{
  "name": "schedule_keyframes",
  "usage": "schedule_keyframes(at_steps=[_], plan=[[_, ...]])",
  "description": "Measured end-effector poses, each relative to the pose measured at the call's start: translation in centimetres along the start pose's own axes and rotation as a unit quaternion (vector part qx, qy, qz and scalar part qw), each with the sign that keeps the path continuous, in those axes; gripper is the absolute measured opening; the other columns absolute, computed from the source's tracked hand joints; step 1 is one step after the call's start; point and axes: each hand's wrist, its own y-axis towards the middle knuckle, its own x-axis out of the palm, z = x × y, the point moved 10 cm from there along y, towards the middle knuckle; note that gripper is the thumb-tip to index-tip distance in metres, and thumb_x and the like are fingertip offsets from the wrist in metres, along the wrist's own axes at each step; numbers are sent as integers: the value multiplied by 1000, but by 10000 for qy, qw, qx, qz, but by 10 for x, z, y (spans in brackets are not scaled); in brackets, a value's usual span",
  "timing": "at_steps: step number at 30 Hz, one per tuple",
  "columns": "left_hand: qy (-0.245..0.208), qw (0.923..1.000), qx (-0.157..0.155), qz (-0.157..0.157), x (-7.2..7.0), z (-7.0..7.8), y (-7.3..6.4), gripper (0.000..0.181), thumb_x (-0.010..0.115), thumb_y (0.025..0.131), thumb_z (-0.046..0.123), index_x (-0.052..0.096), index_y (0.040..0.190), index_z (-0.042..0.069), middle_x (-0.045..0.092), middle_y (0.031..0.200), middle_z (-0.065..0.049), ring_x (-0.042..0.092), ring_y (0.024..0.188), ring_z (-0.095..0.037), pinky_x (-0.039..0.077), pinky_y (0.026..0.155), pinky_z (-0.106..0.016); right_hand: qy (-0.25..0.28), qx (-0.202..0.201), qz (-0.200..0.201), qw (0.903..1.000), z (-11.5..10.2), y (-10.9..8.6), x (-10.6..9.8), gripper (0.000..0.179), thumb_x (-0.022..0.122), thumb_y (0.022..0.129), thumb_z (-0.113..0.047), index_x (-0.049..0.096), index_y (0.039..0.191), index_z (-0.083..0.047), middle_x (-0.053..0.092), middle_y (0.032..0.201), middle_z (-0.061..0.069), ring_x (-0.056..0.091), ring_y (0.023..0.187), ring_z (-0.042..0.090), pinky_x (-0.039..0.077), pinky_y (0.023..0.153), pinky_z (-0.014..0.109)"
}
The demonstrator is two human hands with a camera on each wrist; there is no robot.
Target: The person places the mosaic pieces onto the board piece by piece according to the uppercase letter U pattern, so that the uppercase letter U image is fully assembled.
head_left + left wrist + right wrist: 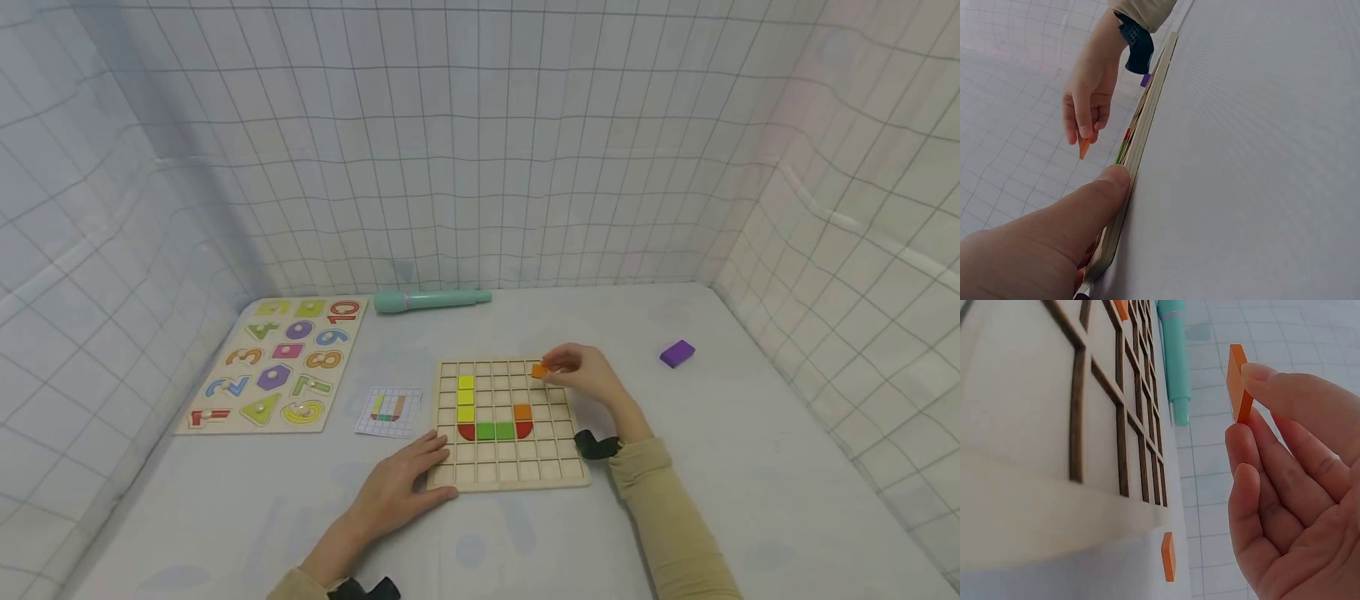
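Observation:
My right hand (592,379) pinches a square orange tile (1239,384) between thumb and fingers, over the far right part of a wooden grid board (510,484). On the board are a column of yellow tiles (467,394), two green tiles (496,431), two rounded red tiles (467,432) and an orange tile (522,412). My left hand (393,492) rests at the board's near left corner, fingers on the left edge, thumb (1113,181) against the front edge. Another orange tile (1169,556) appears just past the board's edge in the right wrist view.
A small pattern card (388,412) lies left of the board, and a number puzzle (324,408) farther left. Behind is a teal pen-like stick (435,301). A purple block (677,354) is at the right. Checked cloth walls (480,167) enclose the table.

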Motion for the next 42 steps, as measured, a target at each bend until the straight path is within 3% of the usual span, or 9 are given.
schedule_keyframes(at_steps=[11, 15, 31, 42], plan=[[83, 10000, 45, 6, -1, 2, 0, 61, 68, 80, 52, 64, 121, 8, 55, 133, -2, 42, 130, -19, 40, 101, -41, -363, -415, -518, 9971, -11, 8, 30, 27, 77, 77, -13, 68, 101, -7, 67, 98, 2, 61, 93, 18, 50, 85, 34], [68, 10000, 59, 29, -2, 3, 0, 61, 68, 80, 52, 65, 120, 7, 55, 133, -2, 42, 130, -20, 40, 101, -41, -416, -307, -669, 9964, -10, 7, 39, 26, 76, 78, -13, 67, 102, -8, 66, 99, 0, 60, 95, 18, 49, 87, 35], [38, 9999, 104, 55, -2, 3, 0, 60, 68, 80, 51, 65, 120, 7, 55, 133, -3, 43, 130, -20, 40, 101, -41, -373, -96, -900, 9952, -1, 6, 49, 24, 76, 80, -13, 66, 101, -11, 66, 99, -1, 61, 90, 15, 51, 82, 31], [92, 9999, 98, 43, -2, 3, 0, 60, 67, 80, 53, 65, 119, 7, 55, 133, -2, 43, 129, -20, 41, 100, -41, -309, -327, -1016, 9938, 1, 6, 52, 23, 74, 81, -11, 66, 102, -9, 66, 100, 1, 62, 93, 17, 51, 84, 32]])
